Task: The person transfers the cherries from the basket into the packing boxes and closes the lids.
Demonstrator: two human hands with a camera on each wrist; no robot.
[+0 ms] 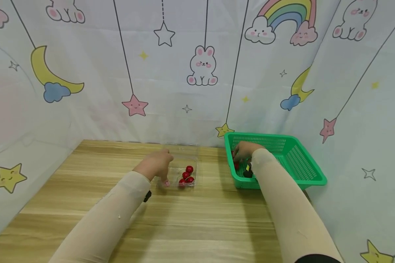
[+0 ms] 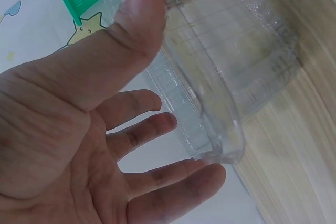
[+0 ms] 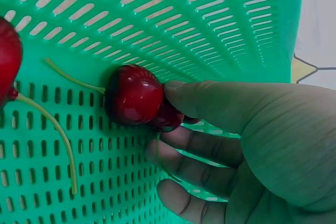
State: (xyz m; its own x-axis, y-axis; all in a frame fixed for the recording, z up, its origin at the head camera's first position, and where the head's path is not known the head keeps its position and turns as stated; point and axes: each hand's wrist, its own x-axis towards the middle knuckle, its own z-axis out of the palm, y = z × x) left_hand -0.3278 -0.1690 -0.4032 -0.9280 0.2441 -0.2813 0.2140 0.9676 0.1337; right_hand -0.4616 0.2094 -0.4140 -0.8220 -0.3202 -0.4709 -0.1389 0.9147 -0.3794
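Left hand at the left side of a clear, rectangular plastic container; fingers spread and relaxed along the side, thumb reaching over it, not wrapped round it. Exact contact points hard to tell.

Right hand down inside a green, perforated plastic basket, thumb tip against a glossy dark-red round cherry with a green stem. Fingers loosely bent below a second, darker red cherry, partly hidden behind the first; cannot tell whether either is actually gripped. Another red, stemmed cherry in the basket, apart from the hand, cut off by the right wrist view's edge.

Container holds at least four red cherries, bunched toward its right side. It sits left of the basket, well apart, both on a light wood-grain table. Cream sleeves on both arms. Behind: white cloth backdrop printed with stars, moons, bunnies, rainbow.
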